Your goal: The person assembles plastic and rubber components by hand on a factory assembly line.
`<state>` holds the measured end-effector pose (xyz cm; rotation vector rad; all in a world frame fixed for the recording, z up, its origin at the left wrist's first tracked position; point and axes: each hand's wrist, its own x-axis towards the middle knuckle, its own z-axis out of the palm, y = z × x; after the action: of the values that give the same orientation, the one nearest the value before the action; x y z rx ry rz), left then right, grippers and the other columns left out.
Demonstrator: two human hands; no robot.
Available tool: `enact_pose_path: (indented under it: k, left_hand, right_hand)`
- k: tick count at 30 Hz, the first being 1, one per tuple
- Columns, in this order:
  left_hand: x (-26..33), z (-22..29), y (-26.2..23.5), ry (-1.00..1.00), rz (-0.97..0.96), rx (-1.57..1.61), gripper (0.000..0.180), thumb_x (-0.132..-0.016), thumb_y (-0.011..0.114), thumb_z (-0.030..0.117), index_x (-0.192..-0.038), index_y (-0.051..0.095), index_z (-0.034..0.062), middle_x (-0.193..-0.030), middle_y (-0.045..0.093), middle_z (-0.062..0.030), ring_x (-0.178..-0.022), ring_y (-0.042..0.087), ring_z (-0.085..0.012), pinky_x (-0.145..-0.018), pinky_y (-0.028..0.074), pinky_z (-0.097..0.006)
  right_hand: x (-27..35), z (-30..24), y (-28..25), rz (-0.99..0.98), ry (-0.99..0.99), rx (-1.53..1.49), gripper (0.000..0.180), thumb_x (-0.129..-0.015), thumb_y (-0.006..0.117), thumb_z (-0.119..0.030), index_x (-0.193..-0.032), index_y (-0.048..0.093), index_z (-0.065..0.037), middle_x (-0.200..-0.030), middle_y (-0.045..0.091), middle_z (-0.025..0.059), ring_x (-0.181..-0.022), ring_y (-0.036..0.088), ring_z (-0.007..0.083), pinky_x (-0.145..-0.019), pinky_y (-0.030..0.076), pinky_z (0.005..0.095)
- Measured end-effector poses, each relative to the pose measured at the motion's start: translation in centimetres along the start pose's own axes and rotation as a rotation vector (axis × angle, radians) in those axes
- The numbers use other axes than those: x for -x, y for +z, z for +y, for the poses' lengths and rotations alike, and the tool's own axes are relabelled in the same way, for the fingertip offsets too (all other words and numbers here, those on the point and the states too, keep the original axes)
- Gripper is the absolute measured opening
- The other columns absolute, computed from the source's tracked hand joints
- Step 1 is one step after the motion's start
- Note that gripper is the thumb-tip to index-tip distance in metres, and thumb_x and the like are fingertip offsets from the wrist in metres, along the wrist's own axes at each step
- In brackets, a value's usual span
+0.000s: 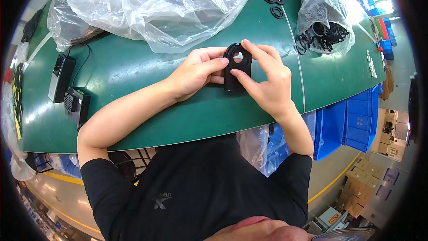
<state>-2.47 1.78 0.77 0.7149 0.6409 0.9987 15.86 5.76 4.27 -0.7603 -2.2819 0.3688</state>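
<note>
A black plastic part [236, 72] with a round hole near its top stands between both hands over the green table [133, 67]. My left hand [196, 72] grips its left side with thumb and fingers. My right hand [266, 78] holds its right side, with a fingertip pressing at the rim of the hole. A black ring seems to sit in that hole; I cannot tell for sure.
A large clear plastic bag [147, 9] lies at the back. A second bag [323, 18] full of black rings sits back right, with loose rings [273, 1] nearby. Two black power adapters [67, 87] rest at the left. Blue bins [347, 125] stand below the table's right edge.
</note>
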Motion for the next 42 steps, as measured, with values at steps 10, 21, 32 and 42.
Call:
enact_pose_path:
  k: [10, 21, 32, 42]
  left_hand:
    - [0.2, -0.2, 0.2, 0.037, 0.034, -0.130, 0.034, -0.091, 0.051, 0.015, -0.122, 0.050, 0.0001, -0.107, 0.060, -0.0047, -0.088, 0.059, -0.0092, -0.076, 0.050, -0.024]
    - [0.7, -0.5, 0.8, 0.065, 0.064, -0.368, 0.029, -0.093, 0.049, 0.020, -0.114, 0.058, 0.0023, -0.093, 0.062, 0.0019, -0.075, 0.051, -0.0017, -0.063, 0.040, -0.018]
    - [0.8, -0.5, 1.2, 0.124, 0.162, -0.397, 0.026, -0.092, 0.049, 0.012, -0.107, 0.059, -0.0064, -0.093, 0.065, -0.0048, -0.083, 0.056, -0.0067, -0.076, 0.046, -0.023]
    - [0.9, -0.8, 0.9, 0.064, 0.087, -0.344, 0.029, -0.093, 0.050, 0.020, -0.110, 0.061, -0.0007, -0.090, 0.063, 0.0004, -0.074, 0.053, -0.0032, -0.063, 0.042, -0.018]
  right_hand:
    - [0.0, -0.5, 0.2, 0.027, 0.024, 0.002, 0.051, -0.062, 0.075, -0.005, -0.110, 0.058, 0.001, -0.099, 0.062, 0.0140, -0.090, 0.057, 0.0303, -0.077, 0.048, 0.0360]
    - [-0.8, 0.7, -0.3, -0.038, 0.342, -0.438, 0.026, -0.073, 0.070, -0.005, -0.098, 0.064, 0.002, -0.090, 0.064, 0.0109, -0.077, 0.063, 0.0176, -0.067, 0.051, 0.0266]
    - [-0.9, 1.5, 0.3, -0.124, 0.472, -0.692, 0.013, -0.080, 0.064, -0.004, -0.090, 0.065, 0.005, -0.086, 0.064, 0.0084, -0.072, 0.064, 0.0132, -0.063, 0.051, 0.0224]
    - [-0.8, 1.2, 0.0, -0.239, 0.657, -0.793, 0.018, -0.080, 0.064, -0.007, -0.091, 0.064, 0.007, -0.077, 0.066, 0.0084, -0.069, 0.063, 0.0112, -0.063, 0.050, 0.0221]
